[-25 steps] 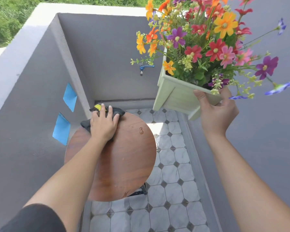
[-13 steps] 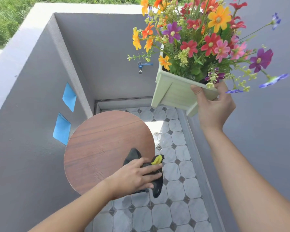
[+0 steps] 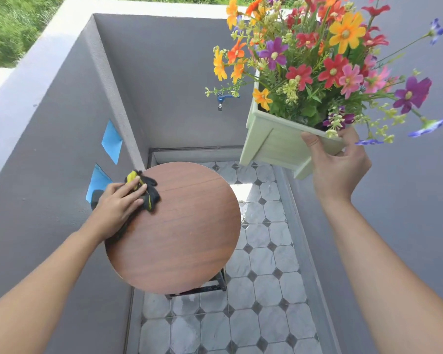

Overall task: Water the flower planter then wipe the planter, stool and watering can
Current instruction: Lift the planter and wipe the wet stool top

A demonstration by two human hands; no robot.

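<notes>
Planter: pale green box with corner feet, upper right of frame. It is held clear of the ground and tilted. Its lower left corner shows just above the upper right edge of the stool, and the two are apart.

Contents: a dense bunch of flowers in red, orange, yellow, pink, purple and blue, with green foliage. They fill the box and spread past its rim toward the right edge of frame. The foliage hides the inside, so soil or water cannot be made out.

Right hand: right of centre, grips the planter's near right corner. The thumb presses on the front panel and the fingers curl behind the rim among the lowest stems.

Stool: round brown wood-grain top, centre of frame, with a dark frame showing under its lower edge. It stands on the tiled floor, close beside the grey wall at left.

Cloth: black with yellow trim, on the upper left edge of the stool top.

Left hand: left of centre, lies flat on the cloth. The fingers are straight and close together, pressing it onto the top.

Other: blue tap on the far wall, upper centre. Two blue patches on the left wall.
</notes>
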